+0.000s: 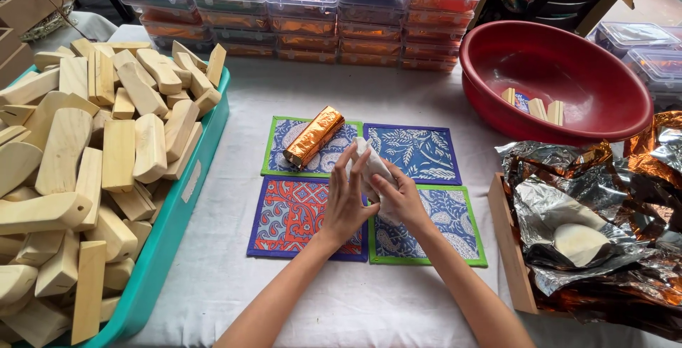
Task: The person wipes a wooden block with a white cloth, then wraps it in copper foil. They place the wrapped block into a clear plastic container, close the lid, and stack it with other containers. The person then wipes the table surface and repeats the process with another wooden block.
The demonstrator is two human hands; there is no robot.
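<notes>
Both of my hands hold a block wrapped in white paper [368,164] above four patterned cloth mats [419,150] in the middle of the table. My left hand [347,199] presses its side from the left, fingers spread. My right hand [399,197] grips it from the right. A block wrapped in orange-gold foil [313,137] lies on the far left mat with the green border, just beyond my left hand.
A teal tray [186,209] heaped with bare wooden blocks [106,156] fills the left. Stacked clear boxes of foil-wrapped blocks [302,14] line the back. A red basin [561,82] with a few blocks stands back right. Crumpled foil sheets [604,213] lie on a wooden tray at right.
</notes>
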